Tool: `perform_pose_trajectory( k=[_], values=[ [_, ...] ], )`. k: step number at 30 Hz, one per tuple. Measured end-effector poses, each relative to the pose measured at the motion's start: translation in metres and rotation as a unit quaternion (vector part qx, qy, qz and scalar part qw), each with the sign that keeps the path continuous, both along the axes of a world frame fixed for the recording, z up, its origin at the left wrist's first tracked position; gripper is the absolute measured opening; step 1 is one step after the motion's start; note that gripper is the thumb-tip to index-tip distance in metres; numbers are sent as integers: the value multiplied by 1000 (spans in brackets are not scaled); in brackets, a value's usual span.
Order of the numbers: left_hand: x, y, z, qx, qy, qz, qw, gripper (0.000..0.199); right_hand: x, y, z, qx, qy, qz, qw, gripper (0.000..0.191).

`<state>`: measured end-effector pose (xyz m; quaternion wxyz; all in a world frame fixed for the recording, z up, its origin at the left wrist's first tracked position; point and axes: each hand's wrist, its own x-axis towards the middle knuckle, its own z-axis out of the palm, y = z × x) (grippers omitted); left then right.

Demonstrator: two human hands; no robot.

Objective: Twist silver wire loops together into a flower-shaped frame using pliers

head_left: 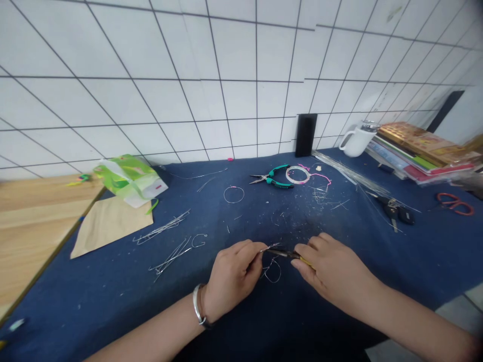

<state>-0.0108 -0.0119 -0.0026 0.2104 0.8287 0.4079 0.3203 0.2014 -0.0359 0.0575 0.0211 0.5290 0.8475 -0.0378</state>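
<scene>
My left hand [236, 274], with a silver bangle at the wrist, pinches a thin bent wire piece [272, 272] near the front middle of the blue cloth. Loops of this wire hang below the fingertips. My right hand [328, 266] is closed around yellow-handled pliers [287, 253], whose dark jaws point left and meet the wire close to my left fingertips. Whether the jaws are fully closed is too small to tell. Beyond the hands a wire ring [234, 194] lies flat, and green-handled pliers [272, 178] rest to its right.
Bent wires [169, 259] and a brown paper piece [109, 223] lie left, near a green bag [130, 178]. A wire coil [298, 175], long wires [350, 176], black cutters [394, 211], red scissors [455, 203], a white mug [357, 141] and books [422, 148] are right.
</scene>
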Motion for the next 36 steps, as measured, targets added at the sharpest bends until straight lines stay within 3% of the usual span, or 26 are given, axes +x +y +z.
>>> perform_pose_trajectory(
  k=[12,25,36],
  values=[
    [0,1,1,-9,-30,-28,999,22,9,2,-6,46,27,43,998,26],
    [1,6,7,-187,-143,-58,970,18,27,15,-12,-54,99,86,990,22],
    [2,3,3,-72,-98,30,992,16,13,-4,-7,-22,107,15,994,26]
  ],
)
